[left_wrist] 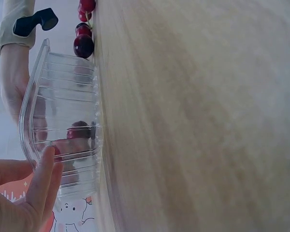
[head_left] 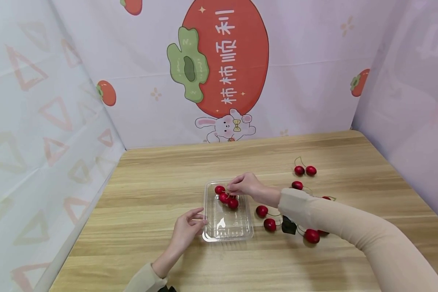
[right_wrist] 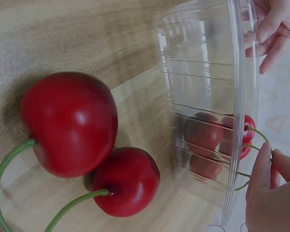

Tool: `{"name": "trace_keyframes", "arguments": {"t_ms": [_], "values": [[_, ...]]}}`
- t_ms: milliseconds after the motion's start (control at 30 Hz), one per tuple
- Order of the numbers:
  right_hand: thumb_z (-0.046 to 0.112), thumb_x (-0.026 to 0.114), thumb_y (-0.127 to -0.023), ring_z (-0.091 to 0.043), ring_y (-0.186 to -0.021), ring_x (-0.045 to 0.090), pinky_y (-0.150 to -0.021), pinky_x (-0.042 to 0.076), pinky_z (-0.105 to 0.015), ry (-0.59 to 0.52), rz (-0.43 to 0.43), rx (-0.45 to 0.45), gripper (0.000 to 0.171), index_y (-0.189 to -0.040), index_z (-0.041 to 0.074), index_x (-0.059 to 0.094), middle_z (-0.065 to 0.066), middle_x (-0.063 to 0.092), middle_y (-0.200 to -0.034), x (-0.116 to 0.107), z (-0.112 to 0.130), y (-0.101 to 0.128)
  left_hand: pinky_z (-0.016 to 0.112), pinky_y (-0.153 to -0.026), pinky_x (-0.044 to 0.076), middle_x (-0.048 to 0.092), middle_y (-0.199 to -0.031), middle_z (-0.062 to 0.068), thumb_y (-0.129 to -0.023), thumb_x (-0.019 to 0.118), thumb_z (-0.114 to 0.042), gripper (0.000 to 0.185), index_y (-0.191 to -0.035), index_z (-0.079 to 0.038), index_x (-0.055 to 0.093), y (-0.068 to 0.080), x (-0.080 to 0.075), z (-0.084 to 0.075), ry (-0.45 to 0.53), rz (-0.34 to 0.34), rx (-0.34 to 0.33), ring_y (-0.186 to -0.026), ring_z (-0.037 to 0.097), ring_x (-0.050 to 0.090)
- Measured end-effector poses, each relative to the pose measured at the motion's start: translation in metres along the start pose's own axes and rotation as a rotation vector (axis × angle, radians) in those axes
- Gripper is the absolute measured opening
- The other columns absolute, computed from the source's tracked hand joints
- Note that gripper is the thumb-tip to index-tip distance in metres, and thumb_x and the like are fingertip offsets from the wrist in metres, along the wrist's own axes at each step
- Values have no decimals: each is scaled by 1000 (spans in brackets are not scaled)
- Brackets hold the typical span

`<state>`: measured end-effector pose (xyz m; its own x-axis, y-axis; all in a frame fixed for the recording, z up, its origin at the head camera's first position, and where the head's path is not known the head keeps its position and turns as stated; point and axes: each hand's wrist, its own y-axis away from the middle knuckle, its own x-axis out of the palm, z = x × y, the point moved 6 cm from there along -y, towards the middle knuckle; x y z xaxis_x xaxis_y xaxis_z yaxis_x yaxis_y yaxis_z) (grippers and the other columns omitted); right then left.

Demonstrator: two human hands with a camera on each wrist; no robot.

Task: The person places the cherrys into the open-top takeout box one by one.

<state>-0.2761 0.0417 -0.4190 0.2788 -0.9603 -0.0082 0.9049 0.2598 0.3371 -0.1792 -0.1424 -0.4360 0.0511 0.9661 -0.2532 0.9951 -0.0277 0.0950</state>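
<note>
A clear plastic box (head_left: pixel 226 237) stands on the table with several red cherries (head_left: pixel 232 203) in its far part. My right hand (head_left: pixel 246 184) is over the box's far right side. Its thumb and finger pinch green cherry stems (right_wrist: pixel 261 135), as the right wrist view shows. The cherries on these stems are in the box, partly seen through its wall. My left hand (head_left: pixel 186 229) is at the box's left side. Its extended fingers (left_wrist: pixel 41 186) touch the clear wall and rim from outside.
More cherries lie on the table right of the box, among them a near one (head_left: pixel 270 224) and a joined pair (head_left: pixel 311 170) farther back. The right sleeve (head_left: pixel 325 213) covers part of this group. A printed cloth (head_left: pixel 299 101) hangs behind the wooden table (head_left: pixel 149 182).
</note>
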Motion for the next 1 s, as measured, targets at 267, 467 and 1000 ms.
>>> {"name": "trace_keyframes", "arguments": {"t_ms": [267, 467, 1000], "values": [[-8, 63, -75, -17, -62, 64, -68, 56, -31, 109, -24, -40, 16, -90, -14, 62, -22, 65, -83, 1, -5, -2, 31, -61, 56, 60, -95, 24, -78, 60, 4, 42, -117, 12, 48, 0, 0, 0, 0, 2, -3, -78, 22, 63], [-8, 65, -73, -19, -64, 64, -66, 56, -30, 194, -46, -49, 12, -85, -11, 64, -18, 65, -78, 2, -8, -3, 30, -61, 56, 60, -95, 24, -78, 60, 4, 42, -117, 12, 48, -1, 0, 0, -5, 5, -1, -79, 24, 63], [-5, 65, -73, -20, -65, 63, -62, 56, -27, 408, -18, -190, 11, -84, -8, 65, -15, 66, -77, 0, 3, 1, 34, -62, 56, 60, -94, 25, -78, 60, 5, 41, -117, 12, 48, 0, 0, -1, -3, 3, -5, -77, 22, 63]]}}
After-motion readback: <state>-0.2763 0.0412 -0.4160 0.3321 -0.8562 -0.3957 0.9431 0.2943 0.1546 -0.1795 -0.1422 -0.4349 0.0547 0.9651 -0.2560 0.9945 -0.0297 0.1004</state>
